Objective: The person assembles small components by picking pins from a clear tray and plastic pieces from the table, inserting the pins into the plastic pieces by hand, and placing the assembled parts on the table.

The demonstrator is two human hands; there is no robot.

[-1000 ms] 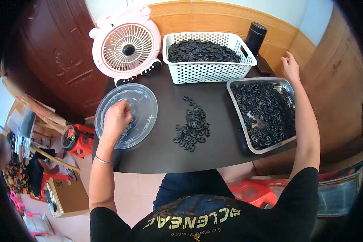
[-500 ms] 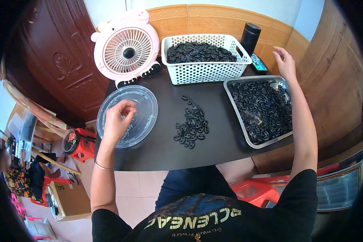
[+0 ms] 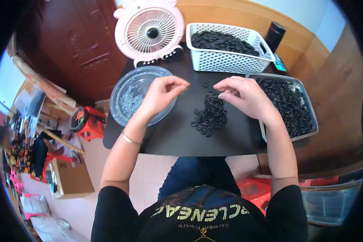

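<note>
My left hand (image 3: 163, 92) is over the right side of a round clear plastic lid or shallow tub (image 3: 117, 115), its fingers pinched. A tiny dark bit shows at the fingertips, too small to name. Facing it, my right hand (image 3: 246, 96) reaches in above the far end of a pile of small black oval two-hole pieces (image 3: 209, 119). Its fingers are curved, with a small gap to the thumb, and nothing shows between them. Small pale slivers (image 3: 129, 101) lie in the clear tub. Beside my right wrist, a metal tray (image 3: 311, 117) holds many more black pieces.
At the back of the dark table (image 3: 169, 141) stand a pink animal-shaped fan (image 3: 151, 34), a white perforated basket (image 3: 226, 60) full of black pieces, a black bottle (image 3: 275, 36) and a phone (image 3: 280, 63). A person (image 3: 22, 149) sits far left, near a red stool (image 3: 90, 123).
My right hand has come from beyond the metal tray to the pile in the middle. My left hand has shifted right across the tub toward it. The whole view has tilted and shifted.
</note>
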